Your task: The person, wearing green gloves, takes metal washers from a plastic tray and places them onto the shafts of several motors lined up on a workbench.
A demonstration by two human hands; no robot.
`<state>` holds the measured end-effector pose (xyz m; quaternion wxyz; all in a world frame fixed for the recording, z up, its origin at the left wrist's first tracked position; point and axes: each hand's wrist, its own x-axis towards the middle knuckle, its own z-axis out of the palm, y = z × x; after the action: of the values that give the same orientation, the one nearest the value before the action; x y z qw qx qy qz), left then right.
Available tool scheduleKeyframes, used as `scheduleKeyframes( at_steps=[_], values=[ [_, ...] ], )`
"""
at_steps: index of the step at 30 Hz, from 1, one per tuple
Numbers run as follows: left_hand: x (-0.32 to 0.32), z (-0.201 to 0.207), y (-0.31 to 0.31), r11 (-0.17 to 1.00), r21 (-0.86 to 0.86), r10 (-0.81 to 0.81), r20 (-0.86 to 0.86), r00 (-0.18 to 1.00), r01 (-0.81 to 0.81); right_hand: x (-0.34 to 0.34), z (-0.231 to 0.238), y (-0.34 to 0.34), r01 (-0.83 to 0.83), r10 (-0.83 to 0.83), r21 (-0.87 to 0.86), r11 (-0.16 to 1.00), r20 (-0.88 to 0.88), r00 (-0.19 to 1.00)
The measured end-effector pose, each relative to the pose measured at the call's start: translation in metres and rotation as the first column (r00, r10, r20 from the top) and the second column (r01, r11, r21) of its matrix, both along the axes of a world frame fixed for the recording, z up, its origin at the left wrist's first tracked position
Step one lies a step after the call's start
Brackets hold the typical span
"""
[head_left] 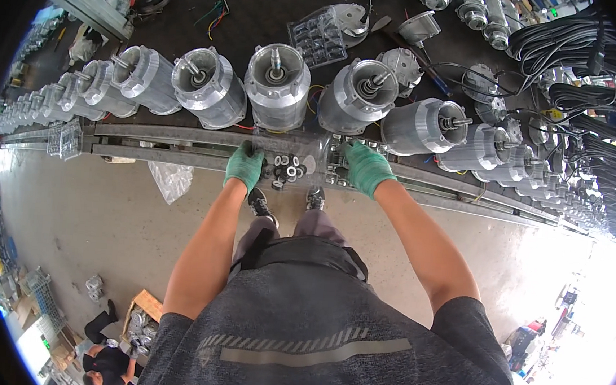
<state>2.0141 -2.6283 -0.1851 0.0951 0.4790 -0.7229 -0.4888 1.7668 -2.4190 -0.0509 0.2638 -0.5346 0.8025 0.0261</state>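
Left hand [245, 164], green glove: fingers closed on the left edge of a clear bag [290, 145]. Right hand [366, 168], same glove: at the clear tray [333, 177], fingers bent; can't make out if it grips the tray, the bag's right side or both. Bag is between my hands, in front of the motors [278, 97], over the front rail [161, 133]; black and pale rings [291, 172] lie loose in its lower part.

Risks: if the bag tips or its film slips in my glove, rings could spill past the rail to the floor [119, 206], near my shoes [260, 203]. Cause: thin slick film, loose load, grip seen only at the edge. If my right hand pulls or leans on the tray, it could tilt and mix or drop its small parts. Lifting carelessly could knock a motor's shaft [276, 60] or snag the red wire [244, 127].

Hidden: left fingertips behind the film, right fingertips behind the glove. Bag's mouth not clear; glare blurs the film, so no ring count. Tray partly under my right hand, its parts too small to name. Motors at both far ends shrink into the rim; right side washed out.
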Motion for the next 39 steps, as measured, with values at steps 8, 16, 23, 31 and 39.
scheduleKeyframes(
  at_steps=[8,16,23,31,39],
  values=[
    [0.001,-0.007,0.001,1.0,0.026,0.011,-0.011,1.0,-0.011,-0.003,-0.006,-0.017,-0.077,0.084,0.086,0.993,-0.081,0.993],
    [0.003,-0.016,-0.002,0.998,0.064,0.011,0.003,1.0,-0.011,-0.004,0.039,-0.029,0.078,-0.087,0.105,0.991,0.082,0.993],
    [-0.001,-0.012,-0.004,0.961,0.273,0.061,-0.088,0.994,-0.035,0.061,0.004,-0.045,-0.032,0.048,-0.112,0.993,0.144,0.988],
    [-0.003,0.021,0.001,0.92,0.386,0.119,-0.119,0.986,-0.064,0.081,-0.029,-0.044,0.094,-0.046,-0.153,0.984,0.289,0.956],
    [-0.001,0.014,0.0,0.885,0.462,0.154,-0.175,0.973,-0.057,0.089,-0.023,-0.053,0.131,-0.081,-0.148,0.98,0.306,0.949]
  ],
)
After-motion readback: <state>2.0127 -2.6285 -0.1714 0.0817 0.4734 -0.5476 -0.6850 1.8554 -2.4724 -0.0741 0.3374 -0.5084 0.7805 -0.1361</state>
